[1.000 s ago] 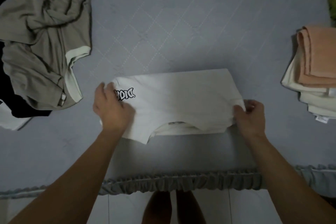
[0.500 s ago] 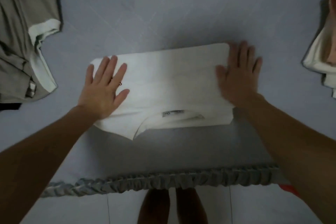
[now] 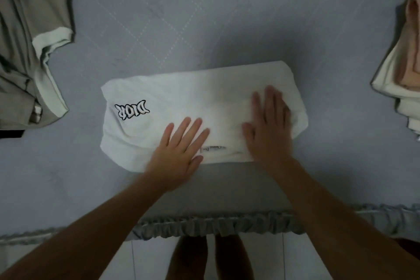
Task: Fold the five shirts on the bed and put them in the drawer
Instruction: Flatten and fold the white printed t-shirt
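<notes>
The white shirt [image 3: 200,107], folded into a wide band, is lying near the 6 o'clock edge of the grey bed [image 3: 204,18] and is being pressed flat by both hands. Against the frame half a second ago, both hands are now being held closer together: the left hand [image 3: 179,152] is placed at the shirt's near-middle rather than its 9 o'clock end, so the black-outlined logo [image 3: 131,109] is now uncovered; the right hand [image 3: 269,129] is shifted inward from the 3 o'clock end. Fingers of both hands are being kept straight and slightly spread, nothing gripped.

The collar label [image 3: 212,148] is seen between the hands; its print is too small to read. The grey shirt [image 3: 29,41] at 9 o'clock and the folded stack [image 3: 400,70] at 3 o'clock are being cut off by the frame edges. The right hand's fingers are blurred. No drawer is in view.
</notes>
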Demonstrator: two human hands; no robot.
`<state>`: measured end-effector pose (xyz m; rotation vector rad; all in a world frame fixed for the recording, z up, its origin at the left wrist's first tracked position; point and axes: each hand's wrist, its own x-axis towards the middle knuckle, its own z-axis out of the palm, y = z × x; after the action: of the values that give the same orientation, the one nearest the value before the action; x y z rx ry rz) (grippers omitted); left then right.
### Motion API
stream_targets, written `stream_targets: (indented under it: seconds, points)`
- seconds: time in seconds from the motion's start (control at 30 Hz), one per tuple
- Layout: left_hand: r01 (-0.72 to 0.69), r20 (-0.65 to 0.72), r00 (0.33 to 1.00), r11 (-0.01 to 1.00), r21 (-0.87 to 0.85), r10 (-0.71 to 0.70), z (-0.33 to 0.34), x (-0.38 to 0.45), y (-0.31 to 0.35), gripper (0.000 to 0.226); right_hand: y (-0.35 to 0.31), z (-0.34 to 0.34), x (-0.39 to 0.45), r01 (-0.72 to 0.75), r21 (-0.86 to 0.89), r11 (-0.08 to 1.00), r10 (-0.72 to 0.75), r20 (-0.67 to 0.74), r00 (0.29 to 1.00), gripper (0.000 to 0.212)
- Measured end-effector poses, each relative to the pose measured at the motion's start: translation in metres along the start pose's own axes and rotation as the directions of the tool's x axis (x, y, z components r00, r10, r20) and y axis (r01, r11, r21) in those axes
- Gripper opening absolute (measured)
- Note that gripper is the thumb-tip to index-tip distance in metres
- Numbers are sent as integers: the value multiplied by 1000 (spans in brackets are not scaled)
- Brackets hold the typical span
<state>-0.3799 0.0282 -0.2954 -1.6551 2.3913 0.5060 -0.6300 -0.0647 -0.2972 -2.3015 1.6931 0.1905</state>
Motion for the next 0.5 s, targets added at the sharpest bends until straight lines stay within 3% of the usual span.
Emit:
stream_targets:
  seconds: [0.07,0.13,0.2,0.27,0.3,0.37,0.47,0.5]
  points:
    - [-31,62,998,999,-42,34,-3,-37,-5,61,19,-5,-11,-128,32,991,128,4,992,73]
    - [65,121,992,978,-196,-42,-24,-54,-7,59,26,-15,-17,-308,84,948,306,39,951,78]
    - [193,84,981,880,-434,-174,-56,-44,-9,59,28,-29,-20,-568,313,761,571,91,816,83]
    - [198,-93,951,808,-555,-296,-87,-14,-19,45,30,-42,-24,-672,508,539,722,131,679,65]
    - [204,-168,923,809,-552,-347,-99,4,-30,36,29,-45,-30,-680,577,451,746,174,643,53]
    - [293,-177,881,800,-523,-439,-117,47,-58,34,20,-49,-38,-719,645,259,725,363,586,40]
    - [512,143,850,732,-450,-507,-127,96,-95,50,0,-53,-34,-812,552,-191,512,762,397,29]
    - [539,247,842,720,-437,-480,-127,103,-102,50,-4,-57,-28,-797,532,-287,448,810,379,27]
